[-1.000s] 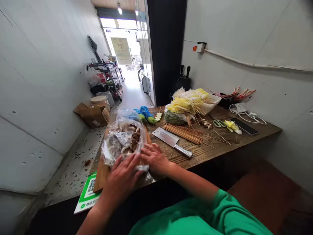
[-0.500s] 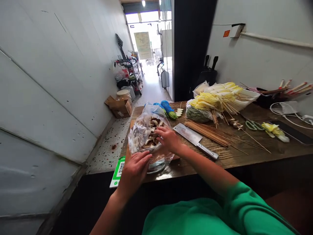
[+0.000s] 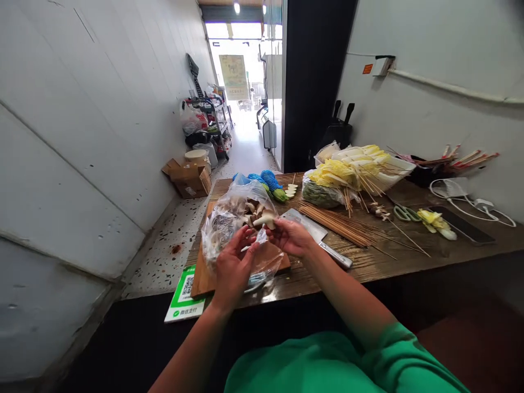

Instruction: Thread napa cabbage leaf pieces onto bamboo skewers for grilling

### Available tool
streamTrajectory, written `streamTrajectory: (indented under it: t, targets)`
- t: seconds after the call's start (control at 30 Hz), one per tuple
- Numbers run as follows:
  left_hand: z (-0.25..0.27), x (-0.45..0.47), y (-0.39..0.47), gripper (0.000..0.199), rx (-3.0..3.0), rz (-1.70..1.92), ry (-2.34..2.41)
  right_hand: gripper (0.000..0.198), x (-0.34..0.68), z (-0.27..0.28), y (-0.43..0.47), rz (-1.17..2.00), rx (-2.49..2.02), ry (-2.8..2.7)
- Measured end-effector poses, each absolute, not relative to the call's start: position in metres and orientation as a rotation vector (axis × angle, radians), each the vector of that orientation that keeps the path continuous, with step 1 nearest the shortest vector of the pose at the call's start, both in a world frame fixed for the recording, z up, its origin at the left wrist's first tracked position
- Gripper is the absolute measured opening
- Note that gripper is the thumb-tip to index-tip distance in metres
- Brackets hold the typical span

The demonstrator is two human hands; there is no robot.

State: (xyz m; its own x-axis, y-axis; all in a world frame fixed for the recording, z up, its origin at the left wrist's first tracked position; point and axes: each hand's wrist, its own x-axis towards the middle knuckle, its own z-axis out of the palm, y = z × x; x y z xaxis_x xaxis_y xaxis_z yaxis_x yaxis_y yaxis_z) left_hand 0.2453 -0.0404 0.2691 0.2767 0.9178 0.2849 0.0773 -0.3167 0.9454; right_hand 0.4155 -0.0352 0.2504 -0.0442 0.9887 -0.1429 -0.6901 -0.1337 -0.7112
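Observation:
My right hand (image 3: pixel 289 236) is closed on a pale mushroom (image 3: pixel 265 220), which it lifts just above the mouth of a clear plastic bag (image 3: pixel 219 226). Fingers apart and palm turned up, my left hand (image 3: pixel 236 262) is beside the front of the bag with nothing in its grip. More brown-capped mushrooms (image 3: pixel 250 207) lie inside the bag. Under the bag is a wooden cutting board (image 3: pixel 203 273). A cleaver (image 3: pixel 302 221) lies to the right of the bag, partly behind my right hand and forearm.
Bamboo skewers (image 3: pixel 339 224) lie right of the cleaver. Behind them skewered cabbage (image 3: pixel 360 164) is piled up. Green scissors (image 3: pixel 406 213), a mushroom skewer (image 3: pixel 379 210) and a dark phone (image 3: pixel 464 226) lie further right. A green QR-code sign (image 3: pixel 184 292) is at the front left edge.
My right hand has drawn a mushroom up from the bag's contents. My left hand has come off the bag's edge and turned palm up with its fingers spread.

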Motion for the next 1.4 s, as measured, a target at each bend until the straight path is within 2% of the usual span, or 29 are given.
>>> streamTrajectory:
  t: [0.07, 0.13, 0.27, 0.37, 0.43, 0.53, 0.57, 0.63, 0.8, 1.07, 1.27, 1.4]
  targets:
    - [0.267, 0.265, -0.044, 0.051, 1.581, 1.185, 0.863, 0.008, 0.419, 0.247, -0.052, 1.783, -0.563, -0.300]
    - [0.263, 0.283, -0.047, 0.047, 1.599, 1.183, 0.812, 0.008, 0.423, 0.241, -0.066, 1.831, -0.545, -0.299]
    - [0.257, 0.307, -0.053, 0.044, 1.753, 1.054, 0.736, 0.021, 0.438, 0.232, -0.087, 1.795, -0.641, -0.455]
    - [0.259, 0.315, -0.056, 0.040, 1.843, 0.881, 0.777, 0.019, 0.460, 0.231, -0.104, 1.720, -0.793, -0.558]
    - [0.261, 0.319, -0.059, 0.040, 1.808, 0.870, 0.847, 0.021, 0.477, 0.232, -0.121, 1.372, -1.189, -0.861]
    - [0.260, 0.323, -0.065, 0.046, 1.643, 0.826, 0.922, 0.030, 0.500, 0.226, -0.145, 0.381, -1.900, -1.401]
    - [0.258, 0.324, -0.067, 0.047, 1.592, 0.785, 0.934, 0.035, 0.505, 0.221, -0.151, 0.160, -2.027, -1.514]
    - [0.253, 0.327, -0.070, 0.049, 1.508, 0.717, 0.946, 0.038, 0.511, 0.211, -0.154, -0.045, -2.165, -1.667]
    - [0.243, 0.332, -0.071, 0.050, 1.460, 0.679, 0.943, 0.034, 0.516, 0.192, -0.134, -0.135, -2.212, -1.727]
    - [0.241, 0.327, -0.072, 0.049, 1.599, 0.630, 0.972, 0.029, 0.527, 0.194, -0.117, -0.132, -2.121, -1.708]
    - [0.234, 0.322, -0.066, 0.048, 1.625, 0.612, 1.072, 0.033, 0.527, 0.213, -0.166, -0.079, -1.773, -1.588]
    - [0.225, 0.323, -0.064, 0.049, 1.586, 0.584, 1.035, 0.036, 0.535, 0.225, -0.218, -0.275, -1.757, -1.391]
